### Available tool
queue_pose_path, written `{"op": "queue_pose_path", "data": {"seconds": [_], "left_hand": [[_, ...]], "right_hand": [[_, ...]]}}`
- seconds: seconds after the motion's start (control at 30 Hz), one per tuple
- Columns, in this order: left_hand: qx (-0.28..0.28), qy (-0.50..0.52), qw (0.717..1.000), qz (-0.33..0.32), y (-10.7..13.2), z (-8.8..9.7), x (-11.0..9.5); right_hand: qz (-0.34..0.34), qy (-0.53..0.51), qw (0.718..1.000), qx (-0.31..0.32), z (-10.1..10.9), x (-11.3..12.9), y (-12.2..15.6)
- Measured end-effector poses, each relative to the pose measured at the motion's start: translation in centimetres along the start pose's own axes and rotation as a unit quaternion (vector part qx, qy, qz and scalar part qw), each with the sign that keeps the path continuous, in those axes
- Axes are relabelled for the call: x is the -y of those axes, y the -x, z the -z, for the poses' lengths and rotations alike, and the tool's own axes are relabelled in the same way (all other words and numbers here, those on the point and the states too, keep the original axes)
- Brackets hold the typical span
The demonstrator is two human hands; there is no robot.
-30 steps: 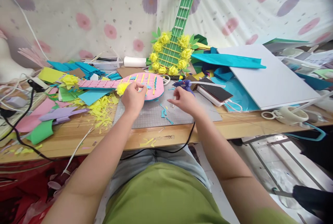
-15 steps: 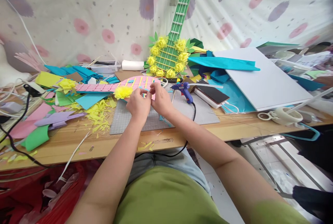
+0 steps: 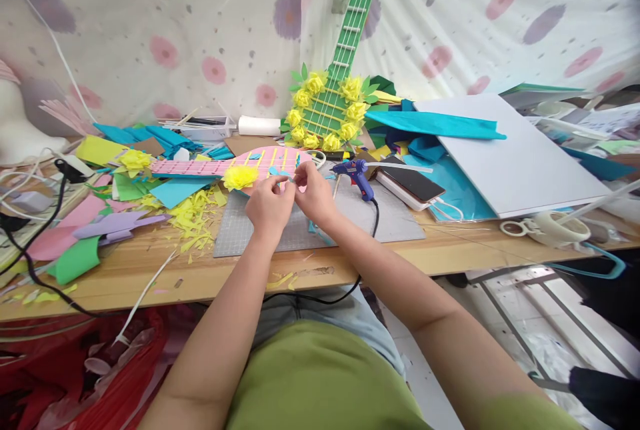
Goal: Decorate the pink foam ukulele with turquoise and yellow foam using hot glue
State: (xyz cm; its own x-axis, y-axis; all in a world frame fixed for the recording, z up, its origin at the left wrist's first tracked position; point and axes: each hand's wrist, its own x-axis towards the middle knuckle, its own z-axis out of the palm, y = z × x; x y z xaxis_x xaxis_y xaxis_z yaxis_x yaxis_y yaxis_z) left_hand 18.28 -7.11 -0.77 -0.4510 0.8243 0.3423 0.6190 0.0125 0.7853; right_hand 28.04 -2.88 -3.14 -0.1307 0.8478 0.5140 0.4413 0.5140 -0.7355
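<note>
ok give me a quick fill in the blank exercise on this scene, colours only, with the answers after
1. The left hand and right hand are close together by the lying guitar, whose front is ____.
2. The flowers around the standing guitar's body are ____.
3. The cord from the glue gun is ____.

Missing words: pink; yellow; black

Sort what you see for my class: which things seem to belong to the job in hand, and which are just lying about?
Likely in the job:
- pink guitar, at both hands
- blue piece near the fingertips
- glue gun, set down nearby
- grey mat

Apparently lying about:
- phone
- white cup
- white roll
- purple paper
</note>
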Motion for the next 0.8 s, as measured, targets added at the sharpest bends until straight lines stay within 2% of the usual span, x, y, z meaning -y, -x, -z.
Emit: {"op": "queue_pose_path", "data": {"seconds": [0.07,0.13,0.2,0.3,0.4,0.47,0.63,0.8], "left_hand": [[-0.020,0.009,1.000,0.003,-0.5,0.6,0.9],[-0.065,0.027,0.997,-0.030,-1.3,1.1,2.3],[-0.104,0.024,0.991,-0.083,-2.1,1.4,3.9],[-0.088,0.000,0.979,-0.184,-2.9,1.3,5.7],[-0.048,-0.040,0.968,-0.241,-2.9,0.6,6.1],[-0.034,-0.048,0.967,-0.249,-2.8,0.2,6.0],[-0.025,-0.011,0.979,-0.202,-2.5,-0.3,6.0],[-0.024,0.017,0.982,-0.187,-2.5,-0.3,6.4]], "right_hand": [[-0.058,-0.064,0.996,-0.008,0.0,-0.5,-0.3],[-0.132,-0.136,0.982,-0.002,0.0,-1.1,-0.8],[-0.209,-0.197,0.957,0.040,0.3,-1.3,-1.3],[-0.280,-0.238,0.923,0.113,0.8,-0.9,-1.8],[-0.288,-0.220,0.925,0.118,1.2,0.1,-2.1],[-0.285,-0.200,0.931,0.115,1.1,0.7,-2.3],[-0.282,-0.156,0.937,0.135,0.5,1.0,-2.7],[-0.299,-0.147,0.931,0.152,0.1,0.7,-2.8]]}}
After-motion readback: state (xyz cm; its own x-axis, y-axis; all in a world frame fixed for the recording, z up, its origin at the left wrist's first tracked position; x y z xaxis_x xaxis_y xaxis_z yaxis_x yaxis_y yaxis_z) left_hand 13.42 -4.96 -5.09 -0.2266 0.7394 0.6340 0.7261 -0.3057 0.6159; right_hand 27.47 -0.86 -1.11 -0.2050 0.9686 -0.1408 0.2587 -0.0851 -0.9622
